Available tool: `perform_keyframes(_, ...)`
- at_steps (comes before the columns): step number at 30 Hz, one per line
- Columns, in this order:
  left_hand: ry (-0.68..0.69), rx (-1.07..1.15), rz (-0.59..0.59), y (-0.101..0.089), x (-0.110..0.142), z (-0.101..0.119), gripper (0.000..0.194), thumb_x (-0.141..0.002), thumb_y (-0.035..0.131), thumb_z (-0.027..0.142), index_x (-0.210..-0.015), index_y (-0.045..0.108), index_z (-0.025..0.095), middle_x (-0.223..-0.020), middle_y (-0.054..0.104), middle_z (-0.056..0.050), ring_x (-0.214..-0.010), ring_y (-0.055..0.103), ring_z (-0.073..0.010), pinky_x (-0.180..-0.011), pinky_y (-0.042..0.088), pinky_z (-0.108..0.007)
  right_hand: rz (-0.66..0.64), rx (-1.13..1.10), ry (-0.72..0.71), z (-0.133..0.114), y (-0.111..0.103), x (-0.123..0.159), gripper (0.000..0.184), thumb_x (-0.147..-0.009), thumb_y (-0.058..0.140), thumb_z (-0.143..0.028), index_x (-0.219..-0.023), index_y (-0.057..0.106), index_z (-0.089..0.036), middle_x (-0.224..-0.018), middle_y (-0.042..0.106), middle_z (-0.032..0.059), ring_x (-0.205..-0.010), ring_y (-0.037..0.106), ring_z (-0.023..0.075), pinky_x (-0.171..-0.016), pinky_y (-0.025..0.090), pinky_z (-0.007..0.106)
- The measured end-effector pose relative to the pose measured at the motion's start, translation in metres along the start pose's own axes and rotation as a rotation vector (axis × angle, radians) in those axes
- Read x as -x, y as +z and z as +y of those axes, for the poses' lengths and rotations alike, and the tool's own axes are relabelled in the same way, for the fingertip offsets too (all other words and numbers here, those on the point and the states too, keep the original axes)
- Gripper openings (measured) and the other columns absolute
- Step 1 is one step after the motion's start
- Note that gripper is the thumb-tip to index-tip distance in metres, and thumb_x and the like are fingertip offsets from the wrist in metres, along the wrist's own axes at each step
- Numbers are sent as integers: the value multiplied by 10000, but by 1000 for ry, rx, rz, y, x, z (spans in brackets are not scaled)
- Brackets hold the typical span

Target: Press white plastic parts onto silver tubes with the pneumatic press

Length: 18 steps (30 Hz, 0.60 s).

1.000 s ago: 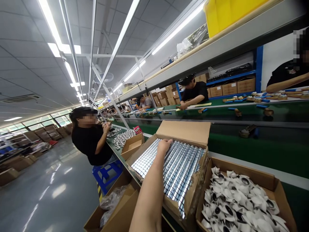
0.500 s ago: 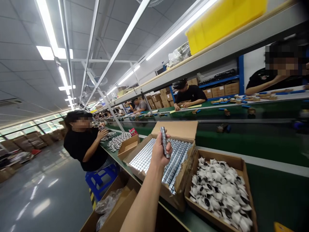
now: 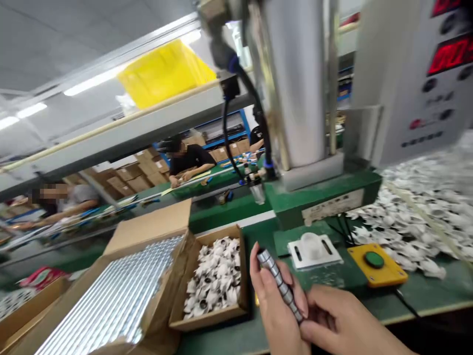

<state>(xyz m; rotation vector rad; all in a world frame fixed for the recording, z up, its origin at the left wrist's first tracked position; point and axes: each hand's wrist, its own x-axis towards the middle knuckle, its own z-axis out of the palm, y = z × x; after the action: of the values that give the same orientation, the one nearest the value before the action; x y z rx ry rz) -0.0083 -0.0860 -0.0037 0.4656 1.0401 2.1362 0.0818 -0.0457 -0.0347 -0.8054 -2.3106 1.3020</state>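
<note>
Column [image 3: 281,286] of short metal cylinders, tilted, gripped in the left hand [image 3: 275,301]. Right hand [image 3: 332,315] curled with fingertips at the lower end; pinching or merely touching, impossible to tell. Beyond, on the green bench [image 3: 436,292]: white plate [image 3: 316,252] and yellow button box [image 3: 380,268] to the right, open box [image 3: 210,318] of white parts to the left.
</note>
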Motion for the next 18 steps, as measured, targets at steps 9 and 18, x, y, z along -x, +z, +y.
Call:
perform_keyframes(9,-36,107,7,9,-5,-6,228,-921,412,405,-1113,505,326,-570,483,65,-265,333,-34,-259,269,-109,333,56,-33,14,-60,-19,224,-830,577,-358,-983,658,-217,-838,660,28,-693,590,163,-617,426,242)
perform_keyframes(18,-103,26,83,-10,-4,-22,209,-921,374,445,-950,534,314,-452,456,73,-222,288,-25,-257,251,-87,557,167,-125,6,-80,-67,201,-837,560,-360,-717,629,-215,-546,545,-16,-517,521,148,-487,353,233)
